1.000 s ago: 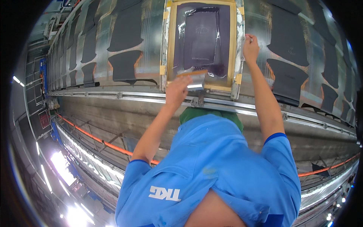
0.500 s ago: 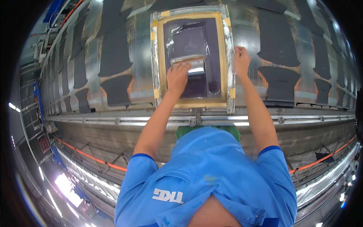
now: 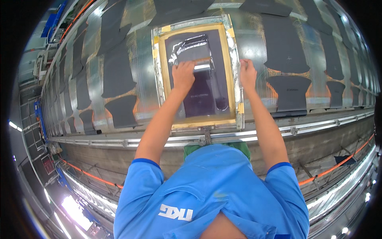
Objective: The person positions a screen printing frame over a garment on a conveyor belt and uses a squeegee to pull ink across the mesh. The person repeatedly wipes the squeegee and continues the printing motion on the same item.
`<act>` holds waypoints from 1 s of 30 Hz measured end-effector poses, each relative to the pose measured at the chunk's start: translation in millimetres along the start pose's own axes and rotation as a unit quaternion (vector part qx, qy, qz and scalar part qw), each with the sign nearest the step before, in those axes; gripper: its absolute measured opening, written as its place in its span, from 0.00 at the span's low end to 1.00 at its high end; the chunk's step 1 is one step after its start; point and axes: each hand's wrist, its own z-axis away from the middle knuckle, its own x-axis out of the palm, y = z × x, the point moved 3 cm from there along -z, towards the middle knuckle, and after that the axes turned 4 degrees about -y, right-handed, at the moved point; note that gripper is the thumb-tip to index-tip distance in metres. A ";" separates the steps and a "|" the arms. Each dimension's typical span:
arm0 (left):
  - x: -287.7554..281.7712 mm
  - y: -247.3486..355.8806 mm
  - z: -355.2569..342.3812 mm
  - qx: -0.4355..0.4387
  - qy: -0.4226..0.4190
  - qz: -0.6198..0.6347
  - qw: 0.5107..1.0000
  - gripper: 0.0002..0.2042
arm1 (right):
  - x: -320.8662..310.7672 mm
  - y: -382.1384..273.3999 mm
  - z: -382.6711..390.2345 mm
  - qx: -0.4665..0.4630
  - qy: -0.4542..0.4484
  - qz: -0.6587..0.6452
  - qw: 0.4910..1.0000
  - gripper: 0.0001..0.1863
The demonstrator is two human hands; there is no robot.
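A screen frame [image 3: 156, 55] with a tape-edged mesh lies on the metal table [image 3: 254, 47], glossy wet dark fluid [image 3: 221, 101] on its mesh. My left hand [image 3: 183, 75] grips a squeegee [image 3: 202, 62] with a metal body and orange-brown top edge, held across the upper middle of the mesh; its fingertips are partly hidden. My right hand [image 3: 247, 75] has curled fingers closed on the right side rail of the frame, near its middle.
Dark grey cut sheet pieces [image 3: 288, 47] lie in rows on both sides of the frame. An aluminium rail [image 3: 274, 131] runs along the near table edge. An orange pipe [image 3: 326, 169] and a walkway lie below. Bright lights show at lower left.
My left hand has drawn the squeegee from the bottom of the mesh to its upper part. The view has shifted. My right hand still holds the frame's side.
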 end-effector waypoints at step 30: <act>3.3 -31.7 -81.7 -0.068 -0.082 -0.019 0.994 0.15 | -3.1 -4.1 0.1 0.010 -0.013 -0.017 1.000 0.13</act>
